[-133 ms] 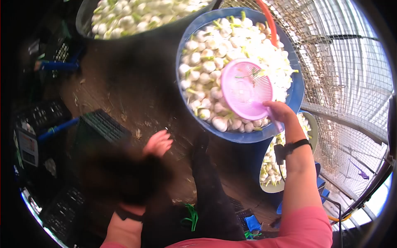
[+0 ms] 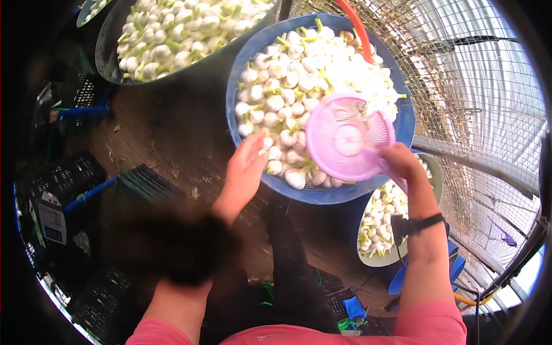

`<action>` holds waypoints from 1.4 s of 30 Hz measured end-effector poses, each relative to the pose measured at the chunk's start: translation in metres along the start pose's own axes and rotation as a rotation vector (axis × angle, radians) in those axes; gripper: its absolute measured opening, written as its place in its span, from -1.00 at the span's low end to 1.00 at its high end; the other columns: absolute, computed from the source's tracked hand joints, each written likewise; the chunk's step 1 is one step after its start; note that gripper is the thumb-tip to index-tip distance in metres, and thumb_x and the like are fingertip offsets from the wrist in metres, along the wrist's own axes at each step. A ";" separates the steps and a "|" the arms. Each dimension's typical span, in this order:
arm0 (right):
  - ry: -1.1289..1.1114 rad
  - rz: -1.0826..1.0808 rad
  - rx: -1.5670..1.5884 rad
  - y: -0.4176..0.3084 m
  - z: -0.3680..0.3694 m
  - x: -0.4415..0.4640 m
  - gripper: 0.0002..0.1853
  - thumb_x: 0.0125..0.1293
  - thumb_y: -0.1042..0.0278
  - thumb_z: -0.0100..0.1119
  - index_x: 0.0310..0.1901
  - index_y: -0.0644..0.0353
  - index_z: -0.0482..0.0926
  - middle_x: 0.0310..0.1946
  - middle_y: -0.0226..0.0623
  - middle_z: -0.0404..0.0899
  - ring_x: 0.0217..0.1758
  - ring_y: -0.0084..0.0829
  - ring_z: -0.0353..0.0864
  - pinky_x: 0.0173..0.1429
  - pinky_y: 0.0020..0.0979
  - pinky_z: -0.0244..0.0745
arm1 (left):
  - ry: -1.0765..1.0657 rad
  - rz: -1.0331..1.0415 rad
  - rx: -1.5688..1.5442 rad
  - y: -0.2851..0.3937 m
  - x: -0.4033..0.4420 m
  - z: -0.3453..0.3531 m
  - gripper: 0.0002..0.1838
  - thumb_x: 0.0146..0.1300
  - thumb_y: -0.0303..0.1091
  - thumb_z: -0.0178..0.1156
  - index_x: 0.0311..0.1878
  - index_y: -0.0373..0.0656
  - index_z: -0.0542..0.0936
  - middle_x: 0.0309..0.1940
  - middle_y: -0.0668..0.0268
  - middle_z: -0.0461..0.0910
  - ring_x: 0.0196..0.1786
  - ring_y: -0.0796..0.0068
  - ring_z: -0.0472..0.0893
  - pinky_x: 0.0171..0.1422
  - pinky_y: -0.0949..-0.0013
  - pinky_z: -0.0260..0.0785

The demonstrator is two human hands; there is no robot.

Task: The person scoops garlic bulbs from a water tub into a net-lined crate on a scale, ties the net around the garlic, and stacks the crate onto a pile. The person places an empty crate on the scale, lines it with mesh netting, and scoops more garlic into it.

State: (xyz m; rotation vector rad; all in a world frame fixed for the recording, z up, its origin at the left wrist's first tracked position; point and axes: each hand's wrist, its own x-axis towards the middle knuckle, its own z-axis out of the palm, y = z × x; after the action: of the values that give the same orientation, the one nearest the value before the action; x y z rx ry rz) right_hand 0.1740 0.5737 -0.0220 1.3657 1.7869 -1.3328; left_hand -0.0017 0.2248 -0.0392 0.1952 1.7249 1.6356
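Observation:
My right hand (image 2: 401,161) grips the handle of a pink plastic colander (image 2: 328,135) over a round blue tub (image 2: 234,103). A few green scraps lie in the colander's bowl. White garlic bulbs (image 2: 273,103) with short green stems fill the tub. My left hand (image 2: 244,175) is at the tub's near-left rim, fingers stretched out and apart, holding nothing; whether it touches the bulbs I cannot tell. A dark blurred shape hides part of the left forearm.
A red hose (image 2: 357,29) hangs into the tub's far side. Another large tub (image 2: 106,54) of garlic stands back left, a pale bucket (image 2: 382,261) of bulbs at right. Black crates (image 2: 75,178) and a scale (image 2: 52,221) are on the left; wire mesh (image 2: 454,98) runs along the right.
My left hand has moved up and forward to the tub's rim. The colander stays in my right hand, slightly lower and further right over the tub. The view has shifted a little.

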 end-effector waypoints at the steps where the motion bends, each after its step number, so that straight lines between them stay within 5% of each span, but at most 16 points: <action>1: 0.001 0.002 0.008 0.003 -0.009 -0.006 -0.66 0.06 0.38 0.18 -0.11 0.34 0.50 -0.37 -0.08 0.62 -0.35 -0.27 0.62 -0.28 -0.26 0.53 | 0.029 0.045 0.123 -0.002 0.032 0.008 -0.49 0.22 -0.36 0.09 0.24 -0.24 0.30 0.16 0.05 0.37 0.25 0.26 0.35 0.27 0.30 0.21; 3: 0.642 -0.178 -0.407 0.016 -0.019 -0.025 -0.45 0.04 0.45 0.10 0.12 0.41 0.29 -0.35 0.07 0.60 -0.27 -0.03 0.61 -0.17 -0.14 0.50 | 0.129 0.091 0.480 -0.008 0.084 0.009 -0.41 0.17 -0.25 0.12 0.29 -0.13 0.27 0.19 -0.05 0.31 0.28 0.10 0.29 0.32 0.24 0.14; 4: 0.713 -0.198 -0.471 0.012 -0.010 -0.039 -0.31 0.04 0.50 0.02 0.26 0.38 0.08 -0.31 0.18 0.56 -0.20 0.11 0.57 -0.09 -0.09 0.46 | 0.118 0.091 0.485 -0.015 0.110 0.004 -0.41 0.17 -0.25 0.12 0.29 -0.13 0.27 0.19 -0.05 0.31 0.28 0.10 0.29 0.32 0.24 0.14; 7: 0.601 0.047 -0.487 0.000 0.029 -0.037 -0.22 0.07 0.48 -0.02 0.37 0.25 -0.07 -0.25 0.13 0.56 -0.21 0.04 0.58 -0.14 -0.09 0.46 | 0.264 -0.045 0.648 -0.044 0.163 -0.002 -0.31 0.13 -0.04 0.14 0.32 -0.03 0.23 0.24 -0.13 0.20 0.31 -0.02 0.20 0.37 0.20 0.05; 9: 0.641 0.064 -0.552 0.004 0.056 -0.011 -0.17 0.09 0.44 0.00 0.39 0.22 -0.16 -0.30 0.09 0.57 -0.25 0.04 0.58 -0.18 -0.08 0.46 | 0.348 -0.267 0.386 -0.061 0.187 -0.002 -0.23 0.06 0.12 0.16 0.35 0.10 0.21 0.28 -0.17 0.11 0.34 -0.05 0.14 0.38 0.19 0.03; 13: 0.594 0.106 -0.460 0.015 0.080 0.032 -0.15 0.10 0.37 0.03 0.39 0.21 -0.20 -0.29 0.08 0.57 -0.24 0.05 0.58 -0.14 -0.09 0.45 | 0.400 -0.336 0.312 -0.058 0.206 0.014 -0.21 0.02 0.20 0.18 0.31 0.11 0.26 0.27 -0.11 0.11 0.35 -0.02 0.13 0.36 0.16 0.05; 19: 0.395 0.083 -0.025 0.044 0.104 0.148 -0.49 0.08 0.30 0.06 0.12 0.22 0.38 -0.26 0.03 0.58 -0.22 0.00 0.59 -0.10 -0.15 0.48 | 0.305 -0.446 0.272 -0.084 0.223 0.028 -0.16 0.01 0.23 0.21 0.29 -0.05 0.26 0.26 -0.08 0.11 0.31 0.06 0.20 0.33 0.17 0.10; 25: 0.240 0.145 0.137 0.048 0.101 0.156 -0.63 0.12 0.32 0.10 -0.01 0.18 0.47 -0.28 -0.08 0.59 -0.21 -0.14 0.59 -0.14 -0.20 0.51 | -0.096 -0.437 0.391 -0.065 0.215 0.037 -0.09 0.06 0.31 0.12 0.39 0.04 0.10 0.35 0.05 0.08 0.40 0.15 0.06 0.41 0.10 -0.06; 28: 0.186 0.162 0.156 0.048 0.099 0.149 -0.70 0.14 0.33 0.12 -0.07 0.17 0.51 -0.29 -0.14 0.59 -0.21 -0.22 0.59 -0.16 -0.22 0.53 | -0.110 -0.376 0.213 -0.070 0.214 0.034 -0.07 0.05 0.31 0.13 0.41 0.07 0.07 0.35 0.01 0.07 0.42 0.11 0.03 0.42 0.13 -0.08; 30: 0.123 0.187 0.264 0.051 0.101 0.154 -0.74 0.15 0.33 0.14 -0.11 0.16 0.53 -0.29 -0.17 0.60 -0.21 -0.27 0.59 -0.17 -0.24 0.54 | 0.015 -0.384 0.524 -0.073 0.214 0.048 -0.06 0.07 0.29 0.13 0.42 0.02 0.04 0.36 0.03 0.07 0.41 0.16 0.05 0.42 0.20 -0.07; 33: -0.060 0.412 1.011 0.101 0.126 0.204 -0.73 0.22 0.24 0.12 -0.08 0.13 0.49 -0.31 -0.21 0.58 -0.31 -0.27 0.60 -0.32 -0.19 0.55 | 0.021 -0.403 0.398 -0.099 0.226 0.052 -0.04 0.08 0.28 0.14 0.41 -0.06 0.04 0.37 0.06 0.05 0.41 0.20 0.05 0.42 0.22 -0.05; 34: -0.218 0.239 1.024 0.102 0.129 0.207 -0.72 0.20 0.23 0.16 -0.09 0.13 0.48 -0.29 -0.20 0.58 -0.36 -0.28 0.59 -0.37 -0.14 0.55 | -0.006 -0.431 0.261 -0.104 0.227 0.053 -0.03 0.08 0.28 0.14 0.41 -0.11 0.04 0.37 0.08 0.03 0.42 0.21 0.04 0.42 0.22 -0.05; 36: -0.071 -0.173 0.706 0.084 0.142 0.192 -0.65 0.18 0.17 0.21 -0.05 0.16 0.48 -0.25 -0.22 0.57 -0.30 -0.33 0.59 -0.31 -0.17 0.56 | 0.019 -0.361 0.287 -0.096 0.220 0.057 -0.03 0.07 0.27 0.14 0.40 -0.12 0.05 0.37 0.09 0.02 0.42 0.21 0.04 0.42 0.22 -0.04; 38: -0.139 -0.270 0.700 0.077 0.143 0.182 -0.61 0.18 0.18 0.21 -0.01 0.19 0.47 -0.21 -0.21 0.56 -0.23 -0.35 0.58 -0.24 -0.21 0.56 | 0.030 -0.258 0.243 -0.089 0.212 0.060 -0.06 0.06 0.24 0.17 0.39 -0.12 0.08 0.35 0.10 0.01 0.39 0.21 0.06 0.41 0.23 -0.02; 39: -0.144 0.080 0.883 0.044 0.132 0.154 -0.60 0.19 0.19 0.21 0.00 0.20 0.46 -0.19 -0.21 0.55 -0.20 -0.36 0.57 -0.19 -0.24 0.56 | 0.031 -0.250 0.238 -0.087 0.209 0.063 -0.06 0.06 0.24 0.17 0.39 -0.12 0.08 0.35 0.10 0.01 0.39 0.21 0.06 0.41 0.23 -0.02; 42: -0.085 -0.016 0.961 0.041 0.122 0.132 -0.64 0.15 0.43 0.14 0.02 0.25 0.45 -0.18 -0.18 0.55 -0.19 -0.33 0.58 -0.14 -0.31 0.56 | 0.094 -0.205 0.292 -0.077 0.199 0.074 -0.18 -0.01 0.11 0.25 0.27 -0.12 0.27 0.20 -0.03 0.16 0.29 0.10 0.19 0.35 0.22 0.08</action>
State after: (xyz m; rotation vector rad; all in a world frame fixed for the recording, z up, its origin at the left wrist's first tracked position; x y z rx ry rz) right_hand 0.1463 0.5163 -0.1951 1.6806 1.0869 -2.3670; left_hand -0.0716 0.3848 -0.1827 0.0765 1.9824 1.2597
